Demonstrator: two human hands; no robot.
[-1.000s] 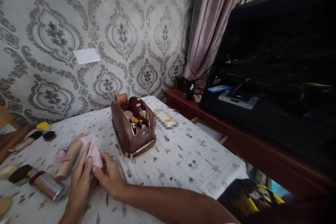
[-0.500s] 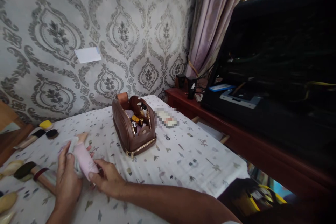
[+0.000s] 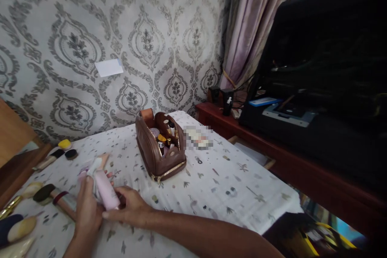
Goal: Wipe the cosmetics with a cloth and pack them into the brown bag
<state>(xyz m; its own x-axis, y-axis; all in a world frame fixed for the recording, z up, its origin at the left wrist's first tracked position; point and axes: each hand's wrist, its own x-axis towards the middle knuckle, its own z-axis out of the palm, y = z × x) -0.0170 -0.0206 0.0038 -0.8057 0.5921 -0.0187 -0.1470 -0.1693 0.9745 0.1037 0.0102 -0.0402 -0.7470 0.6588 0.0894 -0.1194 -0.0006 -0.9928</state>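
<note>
Over the table's left part, my right hand [image 3: 134,208] grips the lower end of a pink tube [image 3: 106,190] between thumb and fingers. My left hand [image 3: 87,205] is closed round a crumpled white tissue [image 3: 96,165] pressed along the tube's side. Some of its fingertips show behind the tube. A peach-coloured piece [image 3: 104,159] sticks out beyond the tissue; I cannot tell whether it is held. Beside my left wrist lies a large makeup brush [image 3: 45,194]. To the right stands an unzipped brown cosmetic bag [image 3: 148,151] with several small cosmetics inside.
Sponges [image 3: 21,229], a gold item [image 3: 10,207] and a round black lid [image 3: 71,154] lie at the left. A blurred flat item [image 3: 198,138] sits right of the bag. A red-brown desk [image 3: 217,123] with a large black screen [image 3: 317,68] borders the table's right side.
The view has swung slightly left, so everything sits further right. The pink tube is tilted a little differently, still held in my right hand against the tissue.
</note>
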